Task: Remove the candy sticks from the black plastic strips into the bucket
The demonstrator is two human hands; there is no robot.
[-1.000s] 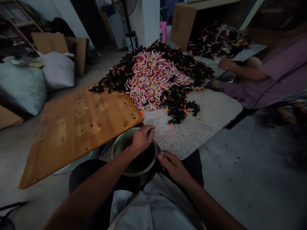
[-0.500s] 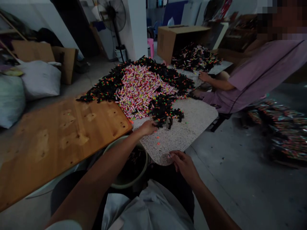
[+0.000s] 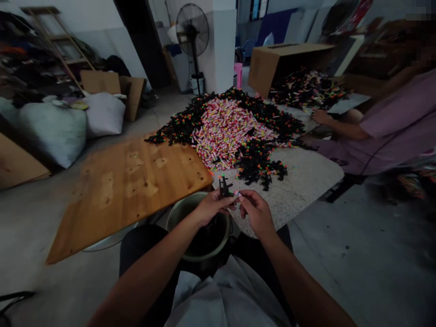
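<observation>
My left hand (image 3: 211, 205) is closed on a small black plastic piece (image 3: 224, 185) with a green tip, held above a round metal bowl (image 3: 184, 210) that rests at my lap. My right hand (image 3: 256, 210) is pinched on a small pink tube (image 3: 237, 194) and meets the left hand at the black piece. Just beyond lies a big heap of black pieces (image 3: 264, 165) with orange and green tips, and in its middle a mound of pink tubes (image 3: 229, 129), all on a speckled round tabletop (image 3: 306, 175).
A wooden board (image 3: 126, 186) lies to my left, partly over the bowl. Another person in a purple shirt (image 3: 384, 122) works at the right with a second heap (image 3: 308, 88) and a cardboard box (image 3: 272, 61). Sacks (image 3: 54, 127) and a standing fan (image 3: 194, 32) are behind.
My left hand went from the bowl out to the black heap, then came back over the bowl holding a black piece. My right hand rose from the table edge to meet it.
</observation>
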